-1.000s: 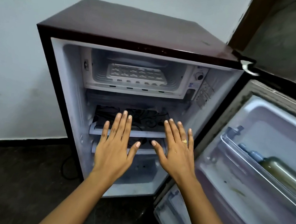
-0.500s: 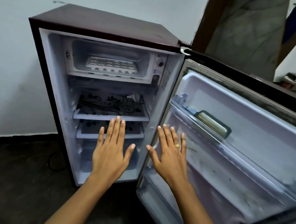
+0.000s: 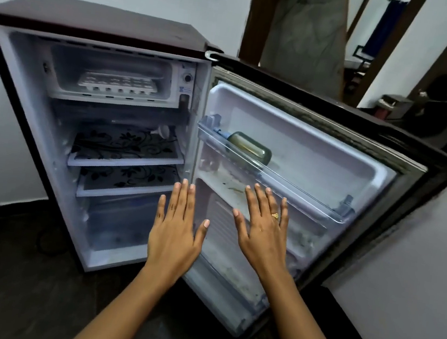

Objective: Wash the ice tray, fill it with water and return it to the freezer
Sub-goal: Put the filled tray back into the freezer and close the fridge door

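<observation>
A small dark fridge point(image 3: 94, 20) stands open against a white wall, its door point(image 3: 319, 142) swung wide to the right. The white ice tray point(image 3: 117, 84) lies in the freezer compartment point(image 3: 111, 62) at the cabinet's top. A greenish bottle point(image 3: 250, 148) lies on its side in the door's upper rack point(image 3: 293, 188). Both hands are spread flat and hold nothing: the left hand point(image 3: 175, 231) before the cabinet's lower right corner, the right hand point(image 3: 264, 231), wearing a ring point(image 3: 275, 215), before the door's inner face
</observation>
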